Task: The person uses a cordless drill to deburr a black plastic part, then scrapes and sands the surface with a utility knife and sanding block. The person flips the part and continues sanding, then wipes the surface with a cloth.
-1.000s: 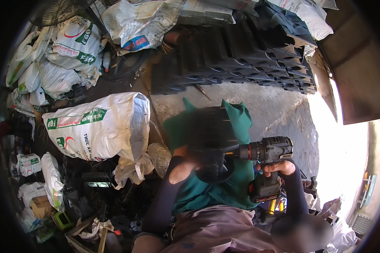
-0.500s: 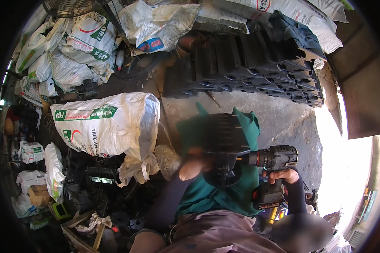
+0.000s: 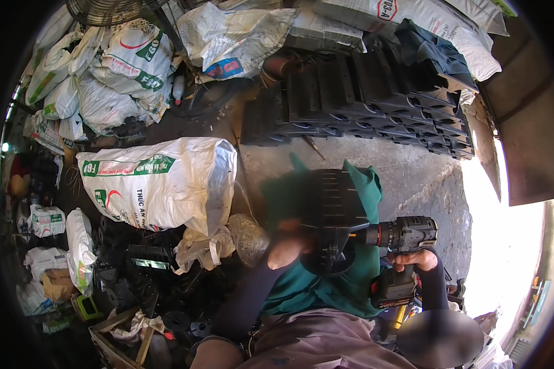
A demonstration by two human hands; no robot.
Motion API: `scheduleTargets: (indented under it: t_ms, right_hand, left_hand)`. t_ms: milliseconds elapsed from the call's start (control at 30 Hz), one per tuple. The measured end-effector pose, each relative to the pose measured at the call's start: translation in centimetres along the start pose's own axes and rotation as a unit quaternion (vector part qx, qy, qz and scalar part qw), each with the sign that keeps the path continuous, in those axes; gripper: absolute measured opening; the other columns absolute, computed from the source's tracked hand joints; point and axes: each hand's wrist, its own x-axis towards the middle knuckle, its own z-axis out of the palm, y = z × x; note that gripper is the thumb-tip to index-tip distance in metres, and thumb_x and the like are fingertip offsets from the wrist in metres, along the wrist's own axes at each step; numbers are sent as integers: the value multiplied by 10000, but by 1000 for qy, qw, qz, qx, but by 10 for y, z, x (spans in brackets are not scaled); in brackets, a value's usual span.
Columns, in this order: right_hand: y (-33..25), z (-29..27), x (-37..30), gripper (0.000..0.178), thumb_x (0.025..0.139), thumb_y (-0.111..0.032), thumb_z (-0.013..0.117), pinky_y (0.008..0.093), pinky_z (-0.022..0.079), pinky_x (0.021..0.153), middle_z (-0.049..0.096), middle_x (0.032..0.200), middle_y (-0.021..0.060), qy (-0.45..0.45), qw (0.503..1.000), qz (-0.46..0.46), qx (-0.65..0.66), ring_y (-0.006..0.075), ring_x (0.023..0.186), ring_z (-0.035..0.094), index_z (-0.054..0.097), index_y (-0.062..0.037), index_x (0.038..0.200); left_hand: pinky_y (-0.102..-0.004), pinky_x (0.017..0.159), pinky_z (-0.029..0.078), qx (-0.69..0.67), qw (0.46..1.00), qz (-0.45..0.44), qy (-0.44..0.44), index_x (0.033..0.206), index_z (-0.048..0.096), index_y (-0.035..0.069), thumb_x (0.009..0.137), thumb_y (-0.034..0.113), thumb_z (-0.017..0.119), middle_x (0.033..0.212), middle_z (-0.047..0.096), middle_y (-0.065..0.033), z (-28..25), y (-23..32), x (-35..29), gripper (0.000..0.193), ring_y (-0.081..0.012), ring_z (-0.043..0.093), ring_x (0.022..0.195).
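A black plastic housing with slots along its top [image 3: 331, 200] rests over the green cloth [image 3: 277, 289] on my lap. My left hand [image 3: 287, 246] is closed on the housing's left side, its fingertips partly hidden behind it. In my right hand [image 3: 414, 261] is a black cordless drill [image 3: 409, 232], gripped round the handle. The drill points left, and its bit touches or nearly touches the housing's right side; I cannot tell which. A round black opening shows at the housing's lower end.
White woven sacks [image 3: 160, 183] lie to the left, with more heaped at the back left. Stacked black plastic housings [image 3: 351, 92] stand at the back right, a blue-grey cloth [image 3: 431, 49] on them. Dark parts lie at the lower left near a wooden frame [image 3: 114, 344]. A clear plastic bag [image 3: 247, 240] sits beside my left arm.
The whole scene has shifted slightly down and right in the picture. The housing and the drill stay in nearly the same place relative to each other, both still held.
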Motion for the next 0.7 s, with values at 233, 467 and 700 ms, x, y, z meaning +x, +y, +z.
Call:
scheduleTargets:
  t_ms: [233, 467, 700]
  right_hand:
    - [-3, 2, -2, 401, 777, -12, 693, 266, 470, 559, 652, 863, 85, -7, 1000, -13, -27, 147, 634, 590, 594, 7, 1164]
    - [0, 2, -2, 519, 715, 5, 724, 305, 517, 558, 664, 874, 144, 20, 1000, 13, -8, 186, 580, 594, 553, -7, 1205]
    - [6, -2, -5, 485, 700, 16, 725, 316, 495, 547, 624, 788, 100, 19, 1000, -5, -11, 189, 575, 580, 572, 9, 1160]
  left_hand:
    - [-250, 566, 427, 248, 967, 51, -5, 945, 638, -24, 899, 103, 527, 780, 626, -80, -2, 4, -12, 175, -115, 575, 656]
    - [-278, 686, 460, 38, 975, 109, 188, 941, 599, 0, 973, 228, 396, 840, 629, -74, 51, -13, -34, 307, -143, 595, 739]
    - [-323, 712, 514, 365, 863, 269, 223, 1011, 626, -27, 983, 160, 339, 938, 686, -114, 48, -31, -21, 344, -202, 663, 809]
